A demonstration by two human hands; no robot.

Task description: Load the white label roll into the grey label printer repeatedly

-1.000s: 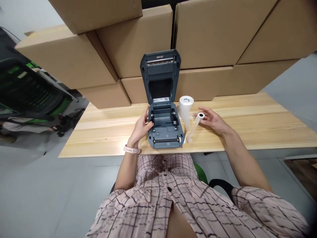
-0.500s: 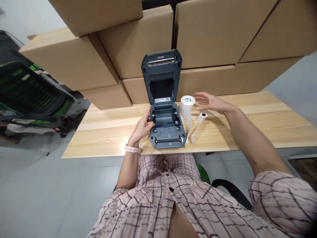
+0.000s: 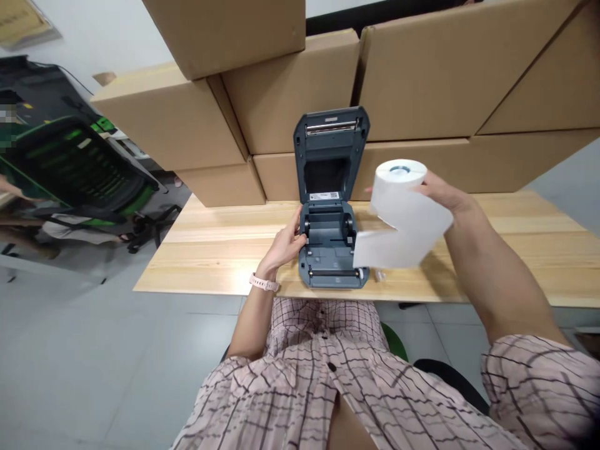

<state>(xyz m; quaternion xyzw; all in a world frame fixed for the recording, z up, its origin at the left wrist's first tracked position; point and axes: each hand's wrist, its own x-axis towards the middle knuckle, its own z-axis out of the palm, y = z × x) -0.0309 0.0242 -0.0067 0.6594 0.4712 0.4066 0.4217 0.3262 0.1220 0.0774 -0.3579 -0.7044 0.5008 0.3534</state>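
A dark grey label printer [image 3: 330,244] sits on the wooden table [image 3: 210,250] with its lid standing open and its paper bay bare. My left hand [image 3: 285,240] rests against the printer's left side. My right hand [image 3: 440,190] holds a white paper roll [image 3: 398,187] in the air to the right of the printer, and a loose strip of paper hangs down from it. The small empty core is mostly hidden behind that strip.
Large cardboard boxes [image 3: 422,81] are stacked along the back of the table, right behind the printer. A green and black office chair [image 3: 79,169] stands on the floor at the left. My checked shirt fills the bottom of the view.
My right hand let go of the small core, reached to the paper roll and lifted it off the table. My left hand stayed on the printer.
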